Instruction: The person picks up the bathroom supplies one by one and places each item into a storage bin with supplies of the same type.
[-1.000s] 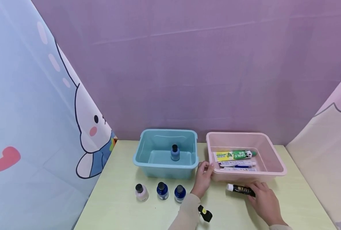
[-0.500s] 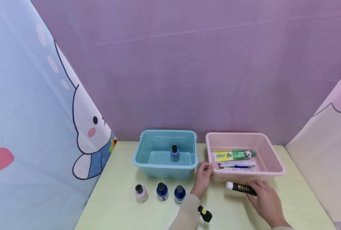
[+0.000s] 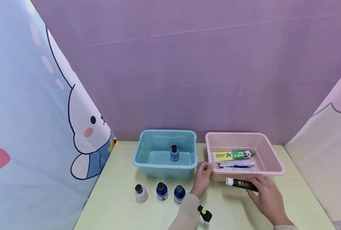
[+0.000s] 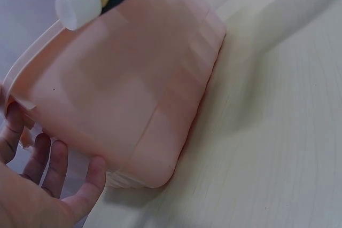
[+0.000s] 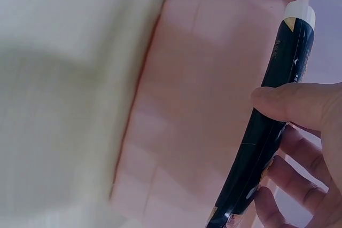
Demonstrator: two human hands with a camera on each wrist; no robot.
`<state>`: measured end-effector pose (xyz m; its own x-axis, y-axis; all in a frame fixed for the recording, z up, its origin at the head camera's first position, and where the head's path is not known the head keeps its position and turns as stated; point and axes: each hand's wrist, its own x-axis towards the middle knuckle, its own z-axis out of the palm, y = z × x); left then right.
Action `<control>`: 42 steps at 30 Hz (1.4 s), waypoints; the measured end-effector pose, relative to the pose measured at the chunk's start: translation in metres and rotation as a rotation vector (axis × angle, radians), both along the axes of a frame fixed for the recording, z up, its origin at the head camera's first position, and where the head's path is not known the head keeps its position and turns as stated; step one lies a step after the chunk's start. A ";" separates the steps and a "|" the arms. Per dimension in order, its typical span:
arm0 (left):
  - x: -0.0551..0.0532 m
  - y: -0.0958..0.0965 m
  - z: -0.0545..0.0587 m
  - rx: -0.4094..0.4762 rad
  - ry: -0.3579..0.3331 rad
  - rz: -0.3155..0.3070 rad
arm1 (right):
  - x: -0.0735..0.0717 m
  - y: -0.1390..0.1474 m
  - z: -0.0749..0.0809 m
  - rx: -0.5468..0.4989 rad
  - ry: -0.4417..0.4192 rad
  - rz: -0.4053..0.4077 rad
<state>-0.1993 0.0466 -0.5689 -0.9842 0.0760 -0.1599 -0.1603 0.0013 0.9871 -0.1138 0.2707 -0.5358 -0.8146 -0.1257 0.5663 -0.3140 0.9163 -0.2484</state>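
Pale table (image 3: 115,207) against purple cloth (image 3: 187,70)

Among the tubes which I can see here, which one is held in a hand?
The black tube with the white cap, held by the right hand; the other tubes lie inside the pink basket.

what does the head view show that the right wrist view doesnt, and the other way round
Only the head view: a pale pink bottle and two dark blue bottles on the table, a bottle inside the teal bin, and toothpaste tubes in the pink bin.
Only the right wrist view: a gold mark beside the white cap.
Both: the right hand holding the black tube, and parts of both bins and the left hand.
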 end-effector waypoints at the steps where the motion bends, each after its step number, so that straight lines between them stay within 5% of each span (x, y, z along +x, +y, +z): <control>1: 0.000 0.000 0.000 -0.001 -0.001 -0.001 | 0.000 0.000 0.001 0.001 0.003 0.002; 20: -0.002 0.001 -0.002 -0.003 -0.018 0.007 | -0.012 0.005 0.029 0.018 0.087 0.030; 42: -0.001 0.000 0.000 0.000 -0.019 -0.005 | -0.046 0.016 0.051 0.055 0.118 0.122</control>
